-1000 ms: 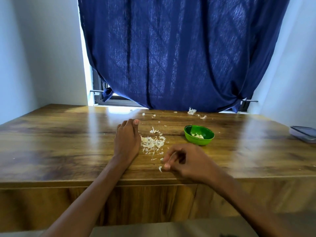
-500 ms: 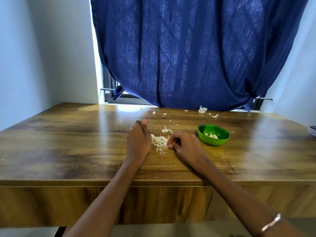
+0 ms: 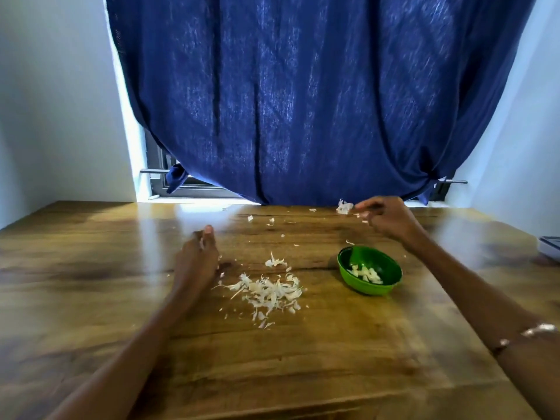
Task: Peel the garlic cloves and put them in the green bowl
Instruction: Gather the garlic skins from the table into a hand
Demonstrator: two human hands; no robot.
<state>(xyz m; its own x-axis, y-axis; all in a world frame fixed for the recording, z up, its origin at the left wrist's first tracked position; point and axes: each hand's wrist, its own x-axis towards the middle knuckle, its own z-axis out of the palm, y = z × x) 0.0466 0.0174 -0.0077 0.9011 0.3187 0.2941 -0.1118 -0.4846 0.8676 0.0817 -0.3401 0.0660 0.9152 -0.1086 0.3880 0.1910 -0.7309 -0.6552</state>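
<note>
Green bowl (image 3: 369, 286); white garlic skins (image 3: 269, 294); navy curtain (image 3: 303, 101); brown wood-grain table (image 3: 91, 268).

Right hand (image 3: 391, 219) reaches beside garlic piece (image 3: 344, 207), beyond green bowl (image 3: 369, 269).

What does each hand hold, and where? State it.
Left hand: fingers curled, with something small and pale at the fingertips; what it is cannot be told. Right hand: nothing, reaching toward the garlic piece.

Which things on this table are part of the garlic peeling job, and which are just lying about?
Part of the job:
green bowl with peeled cloves
garlic piece by the curtain
right hand reaching toward it
left hand
pile of peeled skins

Just lying about:
container at the right edge
blue curtain
</note>
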